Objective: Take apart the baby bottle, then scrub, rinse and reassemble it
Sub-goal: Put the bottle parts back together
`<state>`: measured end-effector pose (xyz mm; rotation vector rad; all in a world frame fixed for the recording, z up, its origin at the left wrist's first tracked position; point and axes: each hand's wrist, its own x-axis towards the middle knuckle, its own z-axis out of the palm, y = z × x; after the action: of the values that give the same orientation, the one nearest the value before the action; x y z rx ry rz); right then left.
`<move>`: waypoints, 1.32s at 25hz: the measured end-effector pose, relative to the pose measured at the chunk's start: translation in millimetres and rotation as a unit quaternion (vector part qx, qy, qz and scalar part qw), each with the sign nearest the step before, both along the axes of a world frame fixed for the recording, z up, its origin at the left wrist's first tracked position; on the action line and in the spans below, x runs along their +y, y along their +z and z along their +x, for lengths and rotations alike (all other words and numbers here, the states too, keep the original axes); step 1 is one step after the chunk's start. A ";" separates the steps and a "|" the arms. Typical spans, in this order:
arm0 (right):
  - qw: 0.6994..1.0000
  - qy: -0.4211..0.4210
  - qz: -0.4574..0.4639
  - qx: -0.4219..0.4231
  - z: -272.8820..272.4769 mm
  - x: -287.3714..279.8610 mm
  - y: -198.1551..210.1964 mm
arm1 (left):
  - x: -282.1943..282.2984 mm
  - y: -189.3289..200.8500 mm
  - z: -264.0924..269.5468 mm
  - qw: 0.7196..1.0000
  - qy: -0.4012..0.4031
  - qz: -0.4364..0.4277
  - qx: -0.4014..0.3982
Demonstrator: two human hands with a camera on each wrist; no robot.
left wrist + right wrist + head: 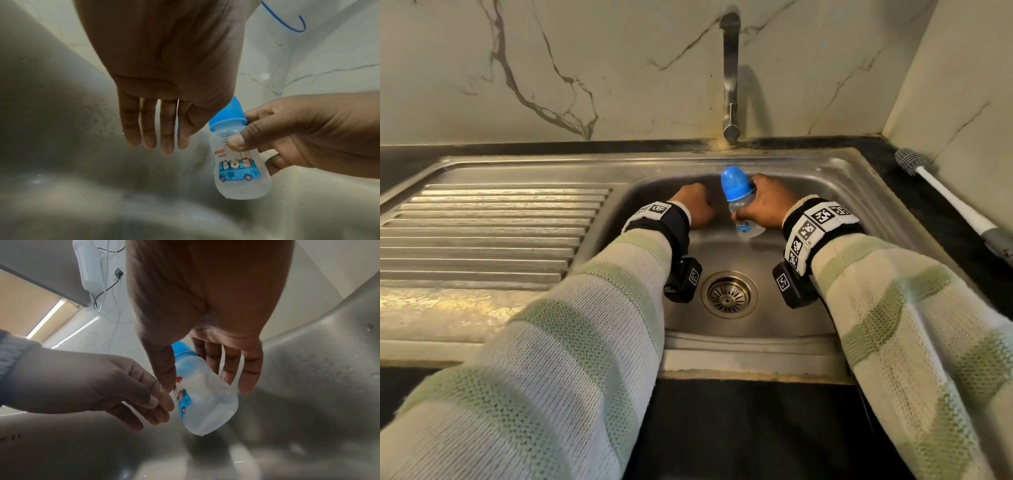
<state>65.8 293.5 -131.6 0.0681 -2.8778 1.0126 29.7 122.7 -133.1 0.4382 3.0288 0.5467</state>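
A clear baby bottle (744,219) (238,168) (202,400) with a blue domed cap (735,183) (228,113) and a blue bus print hangs over the sink basin, tilted with the cap up. My right hand (767,204) (292,138) (207,353) holds it by the upper body, thumb on one side and fingers behind. My left hand (695,205) (162,129) (115,386) hovers just left of the bottle, fingers straight and relaxed, holding nothing. In the right wrist view its fingertips sit close to the bottle; contact is unclear.
A steel sink (835,171) with a round drain (729,295) lies under the hands. The tap (731,78) stands behind, no water running. A ribbed draining board (493,226) is on the left. A white-handled bottle brush (948,195) lies on the dark counter at right.
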 end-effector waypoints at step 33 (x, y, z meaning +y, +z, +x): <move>0.990 -0.081 -0.017 -0.111 46.4 -59.2 0.9 | -57.1 31.6 37.2 0.980 0.031 -0.110 -0.162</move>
<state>112.2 234.3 -130.7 -0.2930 -2.9977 1.1016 66.8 65.5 -101.5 0.2181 2.7526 0.2509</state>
